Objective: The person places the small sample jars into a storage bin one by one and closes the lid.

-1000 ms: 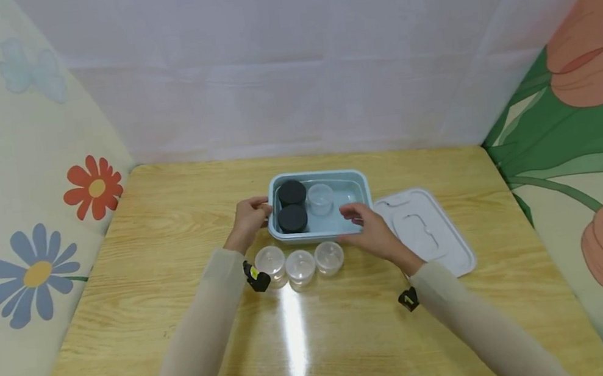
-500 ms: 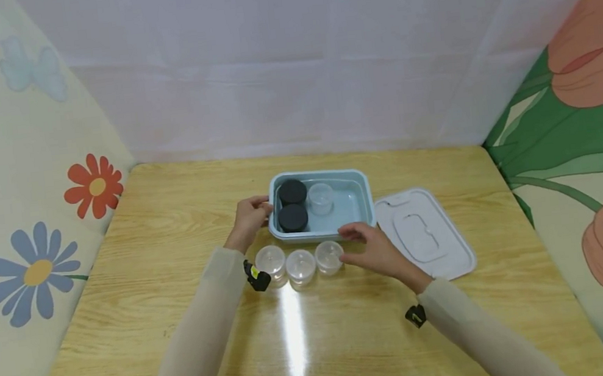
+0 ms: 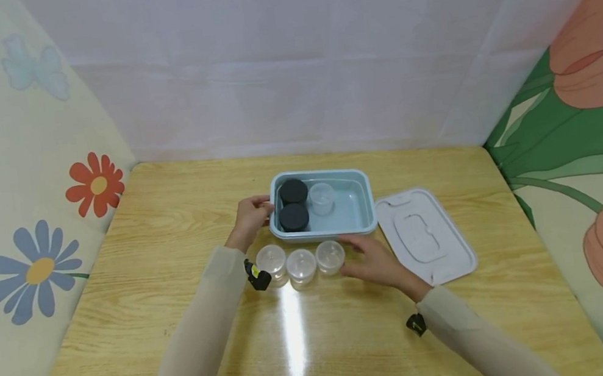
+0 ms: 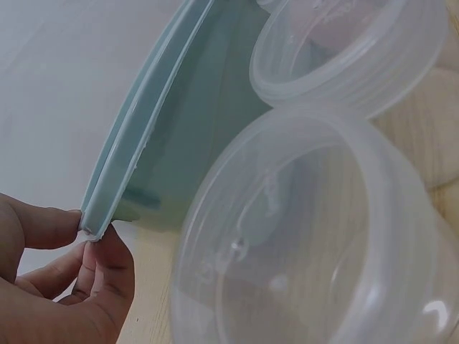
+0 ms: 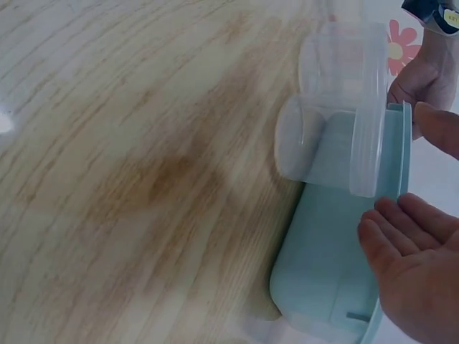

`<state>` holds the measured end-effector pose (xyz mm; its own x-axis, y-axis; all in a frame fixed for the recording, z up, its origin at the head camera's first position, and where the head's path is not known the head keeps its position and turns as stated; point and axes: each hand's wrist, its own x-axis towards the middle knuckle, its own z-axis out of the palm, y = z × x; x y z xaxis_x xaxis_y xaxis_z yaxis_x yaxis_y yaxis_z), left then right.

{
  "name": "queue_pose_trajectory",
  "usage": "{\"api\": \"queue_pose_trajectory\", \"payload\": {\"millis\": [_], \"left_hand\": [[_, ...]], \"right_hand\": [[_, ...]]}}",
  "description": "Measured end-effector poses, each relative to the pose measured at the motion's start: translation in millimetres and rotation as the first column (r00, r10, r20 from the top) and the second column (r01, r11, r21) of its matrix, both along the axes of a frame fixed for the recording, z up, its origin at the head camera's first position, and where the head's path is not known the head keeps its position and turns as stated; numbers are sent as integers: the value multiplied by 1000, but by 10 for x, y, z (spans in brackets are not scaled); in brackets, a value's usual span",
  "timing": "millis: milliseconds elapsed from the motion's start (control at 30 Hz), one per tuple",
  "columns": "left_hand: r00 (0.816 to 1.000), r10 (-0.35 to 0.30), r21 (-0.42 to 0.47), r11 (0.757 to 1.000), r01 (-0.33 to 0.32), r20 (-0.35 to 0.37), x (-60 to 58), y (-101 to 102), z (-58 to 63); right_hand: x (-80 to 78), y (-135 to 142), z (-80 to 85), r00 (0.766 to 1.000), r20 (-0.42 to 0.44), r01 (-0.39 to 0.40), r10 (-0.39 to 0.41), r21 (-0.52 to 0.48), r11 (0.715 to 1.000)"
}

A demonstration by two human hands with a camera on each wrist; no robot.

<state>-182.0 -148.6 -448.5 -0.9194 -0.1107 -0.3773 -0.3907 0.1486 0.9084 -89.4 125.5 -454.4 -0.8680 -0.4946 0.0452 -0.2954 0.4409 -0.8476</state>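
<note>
While the left hand (image 3: 250, 221) holds the blue tray (image 3: 355, 207) at its nine o'clock end, in the head view the right hand (image 3: 378, 262) hangs just to the three o'clock side of a clear cup (image 3: 330, 256), which stands near the tray's six o'clock edge. From that cup toward nine o'clock, a middle cup (image 3: 301, 266) and an end cup (image 3: 271, 260) stand on the counter (image 3: 186, 347). Inside the tray, two black round containers (image 3: 294, 217) sit at the nine o'clock end, with an inner cup (image 3: 321, 198) beside them toward three. A white lid (image 3: 422, 233) lies off toward four o'clock.

From the left wrist, the left hand pinches the tray's rim between thumb and fingers at eight o'clock, with clear cups looming toward one and four.

From the right wrist, the right hand is unclosed at four o'clock, thumb apart from extended fingers; whether it touches the cup I cannot tell. The step seems to be picking up that cup for the tray; the next move likely calls for closing on its sides, lifting past the rim and lowering it toward the tray's three o'clock end.
</note>
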Motion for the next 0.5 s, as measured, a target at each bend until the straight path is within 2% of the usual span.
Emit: {"api": "queue_pose_trajectory", "payload": {"millis": [267, 500], "left_hand": [[1000, -8, -13, 1000, 9, 7, 1, -12, -9], [999, -9, -4, 1000, 9, 31, -18, -10, -7]], "right_hand": [[-4, -22, -93, 999, -18, -27, 28, 49, 998], [-9, -59, -140, 998, -56, -9, 13, 67, 998]]}}
